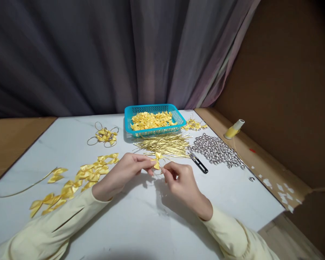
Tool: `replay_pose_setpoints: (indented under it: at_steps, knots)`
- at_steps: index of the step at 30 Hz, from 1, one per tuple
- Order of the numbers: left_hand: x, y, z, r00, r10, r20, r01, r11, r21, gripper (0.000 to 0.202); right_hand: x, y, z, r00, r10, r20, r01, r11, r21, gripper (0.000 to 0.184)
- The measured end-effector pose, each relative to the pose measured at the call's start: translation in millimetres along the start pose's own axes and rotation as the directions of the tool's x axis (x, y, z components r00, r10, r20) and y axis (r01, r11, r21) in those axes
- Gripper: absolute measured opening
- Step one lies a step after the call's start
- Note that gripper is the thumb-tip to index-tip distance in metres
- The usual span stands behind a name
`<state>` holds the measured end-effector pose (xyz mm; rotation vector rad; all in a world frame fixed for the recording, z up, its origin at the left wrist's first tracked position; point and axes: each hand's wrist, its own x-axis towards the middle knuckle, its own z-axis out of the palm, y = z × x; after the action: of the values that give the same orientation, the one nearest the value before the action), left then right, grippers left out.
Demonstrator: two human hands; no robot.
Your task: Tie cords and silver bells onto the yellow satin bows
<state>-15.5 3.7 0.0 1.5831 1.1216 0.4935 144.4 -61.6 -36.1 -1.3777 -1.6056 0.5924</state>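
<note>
My left hand (124, 172) pinches a small yellow ribbon bow (157, 160) above the white table (135, 224). My right hand (180, 180) is closed in a pinch just right of the bow, on what looks like a thin gold wire at it. Behind the hands lies a pile of gold wires (165, 144). A blue basket (130, 119) holds several yellow bows. A string of yellow bows (78, 178) trails across the table on the left.
Silver beads (215, 150) are heaped at the right, with small black snips (199, 163) beside them. Finished bows with wire loops (105, 136) lie at the back left, more (193, 125) lie right of the basket. A yellow thread spool (233, 129) lies on the cardboard ledge.
</note>
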Motion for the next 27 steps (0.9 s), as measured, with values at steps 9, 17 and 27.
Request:
replay_pose_setpoints:
  at_steps: [9,17,27]
  knots:
    - [2,-1,-0.3,1.0,0.002,-0.006,-0.002,1.0,-0.001,0.032,0,1,0,1.0,-0.004,0.005,0.004,1.0,0.019,0.023]
    - [-1,3,0.1,1.0,0.006,-0.007,-0.006,0.996,0.084,0.029,12,3,-20,0.991,-0.083,-0.107,0.096,0.987,0.128,0.012]
    - [-2,4,3.4,0.976,0.034,0.217,-0.066,0.987,0.144,0.024,19,7,-25,0.973,0.007,0.23,-0.102,0.909,0.404,0.017]
